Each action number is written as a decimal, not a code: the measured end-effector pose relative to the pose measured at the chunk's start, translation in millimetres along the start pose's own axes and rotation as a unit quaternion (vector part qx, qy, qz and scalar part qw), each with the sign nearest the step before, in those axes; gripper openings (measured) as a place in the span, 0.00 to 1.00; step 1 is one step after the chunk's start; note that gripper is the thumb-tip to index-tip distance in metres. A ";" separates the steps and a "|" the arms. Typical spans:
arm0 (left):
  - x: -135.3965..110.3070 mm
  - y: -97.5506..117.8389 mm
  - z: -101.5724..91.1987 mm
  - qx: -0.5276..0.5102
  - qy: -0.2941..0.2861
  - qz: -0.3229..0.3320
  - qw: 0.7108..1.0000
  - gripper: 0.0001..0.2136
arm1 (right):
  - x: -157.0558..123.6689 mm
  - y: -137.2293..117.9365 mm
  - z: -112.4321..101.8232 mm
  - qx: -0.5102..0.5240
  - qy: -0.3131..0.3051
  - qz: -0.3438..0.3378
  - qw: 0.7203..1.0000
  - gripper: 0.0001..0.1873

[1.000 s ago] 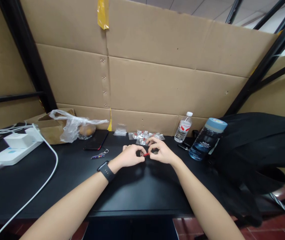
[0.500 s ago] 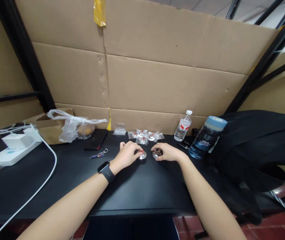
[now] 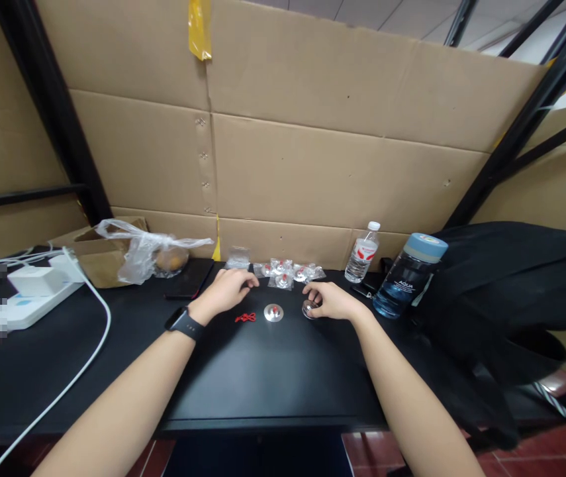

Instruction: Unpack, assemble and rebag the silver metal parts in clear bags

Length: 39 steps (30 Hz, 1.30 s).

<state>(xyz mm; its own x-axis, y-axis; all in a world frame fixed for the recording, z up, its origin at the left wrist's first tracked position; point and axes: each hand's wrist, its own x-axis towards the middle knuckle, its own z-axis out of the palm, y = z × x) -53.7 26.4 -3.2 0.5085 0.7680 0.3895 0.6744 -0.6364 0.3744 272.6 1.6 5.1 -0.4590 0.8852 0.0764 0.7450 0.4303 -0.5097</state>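
Observation:
A flat, shiny silver disc [image 3: 273, 315] with a red centre lies on the black table. Left of it is a small tangle of red cord [image 3: 245, 318]. My left hand [image 3: 228, 290] hovers just behind the cord, fingers loosely curled and apart, with nothing visible in them. The fingers and thumb of my right hand [image 3: 331, 301] close around the edge of a second round, shiny disc [image 3: 308, 308], partly hidden by them. Behind both hands, several similar discs in clear plastic packets [image 3: 281, 280] lie near the cardboard wall.
A small water bottle [image 3: 362, 253] and a blue-lidded bottle [image 3: 409, 275] stand at the right, beside a black bag [image 3: 506, 291]. At the left are a white power strip [image 3: 39, 305] with a cable, a tied plastic bag [image 3: 138, 255] and a dark flat case [image 3: 183, 281].
My left hand has let go of the left disc and drawn back to the left. Red cord now shows on the table. My right hand remains at its disc.

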 end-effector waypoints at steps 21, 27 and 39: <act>-6.9 13.5 0.4 -0.022 -0.141 0.065 0.988 0.09 | 0.9 -12.0 1.4 0.093 0.078 -0.046 0.992 0.20; -3.6 29.8 1.9 -0.025 -0.050 0.034 0.998 0.11 | 4.1 -21.7 8.8 0.175 0.097 -0.049 0.979 0.22; 0.1 48.4 8.6 -0.200 0.051 0.001 0.979 0.10 | 12.4 -60.1 44.3 0.250 0.219 -0.134 0.934 0.22</act>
<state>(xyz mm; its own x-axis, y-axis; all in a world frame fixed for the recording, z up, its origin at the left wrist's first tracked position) -16.4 -3.7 7.7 0.4390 0.7687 0.4651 0.4002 -0.6308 0.6648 200.7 -21.1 -1.3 -0.2721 0.7925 0.5458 0.2633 0.6069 -0.7499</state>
